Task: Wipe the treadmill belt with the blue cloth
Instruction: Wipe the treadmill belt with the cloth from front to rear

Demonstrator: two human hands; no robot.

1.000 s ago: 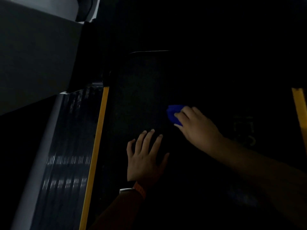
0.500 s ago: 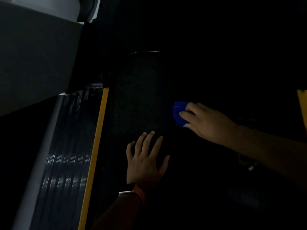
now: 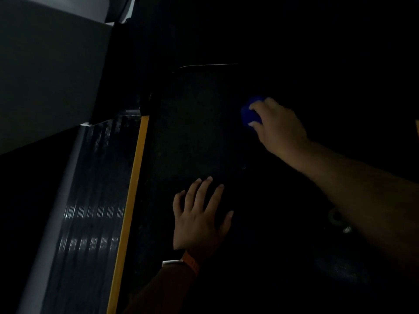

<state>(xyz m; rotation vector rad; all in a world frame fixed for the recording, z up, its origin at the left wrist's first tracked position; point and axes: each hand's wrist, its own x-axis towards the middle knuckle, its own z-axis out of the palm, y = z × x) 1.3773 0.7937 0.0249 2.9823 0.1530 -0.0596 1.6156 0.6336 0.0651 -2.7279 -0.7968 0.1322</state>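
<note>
The scene is very dark. The black treadmill belt (image 3: 195, 137) fills the middle of the view. My right hand (image 3: 280, 126) reaches forward over the belt and is closed on the bunched blue cloth (image 3: 249, 113), which pokes out past my fingertips and rests on the belt. My left hand (image 3: 200, 217) lies flat on the belt nearer to me, fingers spread, holding nothing. A watch with an orange strap sits on that wrist.
A yellow stripe (image 3: 129, 214) runs along the belt's left edge, beside a ribbed dark side rail (image 3: 90, 223) with a grey border. Another yellow stripe (image 3: 416, 130) shows at the far right. A grey wall or panel (image 3: 49, 64) stands at upper left.
My right hand has slid the blue cloth forward and slightly right along the belt, away from me. My left hand has stayed flat in the same spot.
</note>
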